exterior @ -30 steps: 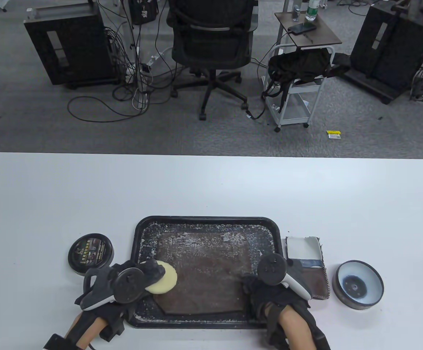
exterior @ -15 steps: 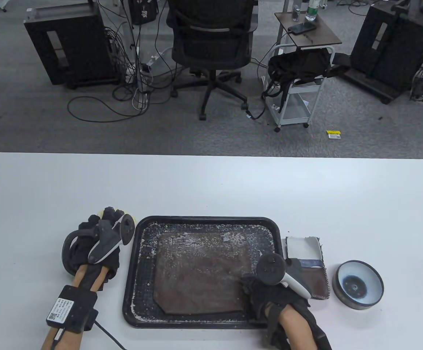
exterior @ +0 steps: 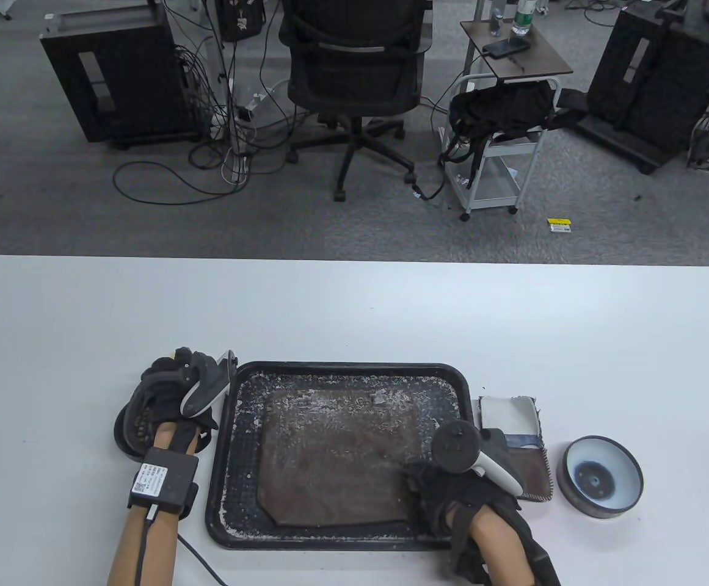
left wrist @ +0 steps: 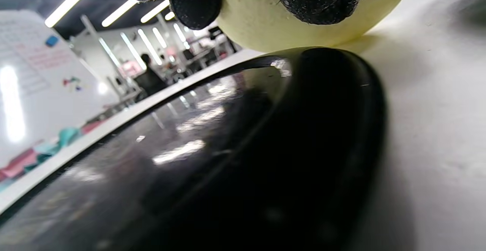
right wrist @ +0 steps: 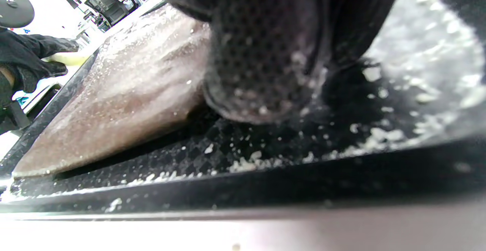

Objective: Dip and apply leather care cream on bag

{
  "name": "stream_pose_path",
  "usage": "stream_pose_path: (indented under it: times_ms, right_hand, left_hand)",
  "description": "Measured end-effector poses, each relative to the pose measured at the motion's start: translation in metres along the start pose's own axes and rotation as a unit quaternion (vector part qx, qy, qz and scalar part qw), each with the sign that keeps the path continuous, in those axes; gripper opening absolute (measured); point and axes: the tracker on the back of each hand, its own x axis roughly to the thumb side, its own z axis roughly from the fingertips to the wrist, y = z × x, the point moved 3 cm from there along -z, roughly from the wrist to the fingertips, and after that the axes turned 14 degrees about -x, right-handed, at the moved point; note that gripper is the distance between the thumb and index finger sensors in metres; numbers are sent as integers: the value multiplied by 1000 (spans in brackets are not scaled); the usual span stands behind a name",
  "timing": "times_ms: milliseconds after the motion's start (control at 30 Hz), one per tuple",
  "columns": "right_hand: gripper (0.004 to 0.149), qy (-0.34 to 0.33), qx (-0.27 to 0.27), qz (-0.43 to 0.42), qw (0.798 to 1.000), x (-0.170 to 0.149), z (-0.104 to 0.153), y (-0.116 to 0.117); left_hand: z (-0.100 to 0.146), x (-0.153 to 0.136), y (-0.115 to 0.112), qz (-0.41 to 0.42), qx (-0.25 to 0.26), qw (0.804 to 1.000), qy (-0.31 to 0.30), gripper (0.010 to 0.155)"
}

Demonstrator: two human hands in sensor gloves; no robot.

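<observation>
The brown leather bag (exterior: 336, 458) lies flat in a black tray (exterior: 342, 368) flecked with white cream. My left hand (exterior: 168, 384) is left of the tray, over a round black tin (exterior: 123, 434). In the left wrist view its fingers (left wrist: 315, 0) grip a pale yellow sponge (left wrist: 258, 27) just past the tin's glossy rim (left wrist: 303, 129); I cannot tell whether the two touch. My right hand (exterior: 436, 482) rests on the bag's near right corner, its fingers (right wrist: 262, 65) pressing down at the bag's edge (right wrist: 125, 99).
A small leather swatch with a white patch (exterior: 513, 439) lies right of the tray. Beyond it stands an open round tin (exterior: 603, 477) with a pale blue inside. The white table (exterior: 354, 311) stretches behind the tray.
My left hand carried the sponge off the bag's near left corner, leftwards out of the tray, to the black tin. The right hand stayed on the bag.
</observation>
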Motion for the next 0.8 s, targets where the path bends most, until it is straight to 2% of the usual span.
stream_pose_path:
  times_ms: [167, 367, 500, 600, 667, 800]
  right_hand:
    - [62, 0, 1, 4, 1000, 0, -1, 0]
    - [62, 0, -1, 2, 1000, 0, 0, 0]
    - [62, 0, 0, 2, 1000, 0, 0, 0]
    - [62, 0, -1, 1, 1000, 0, 0, 0]
    - [62, 0, -1, -1, 1000, 0, 0, 0]
    - [62, 0, -2, -4, 1000, -1, 1, 1]
  left_hand:
    - [1, 3, 0, -17, -16, 1000, -6, 64]
    - [1, 7, 0, -41, -36, 998, -14, 83]
    - [3, 3, 2, -32, -41, 998, -29, 85]
    - [5, -1, 0, -50, -71, 996, -27, 85]
    - [7, -5, 1, -62, -69, 996, -11, 86]
    - [20, -19, 1, -46, -65, 997, -20, 84]
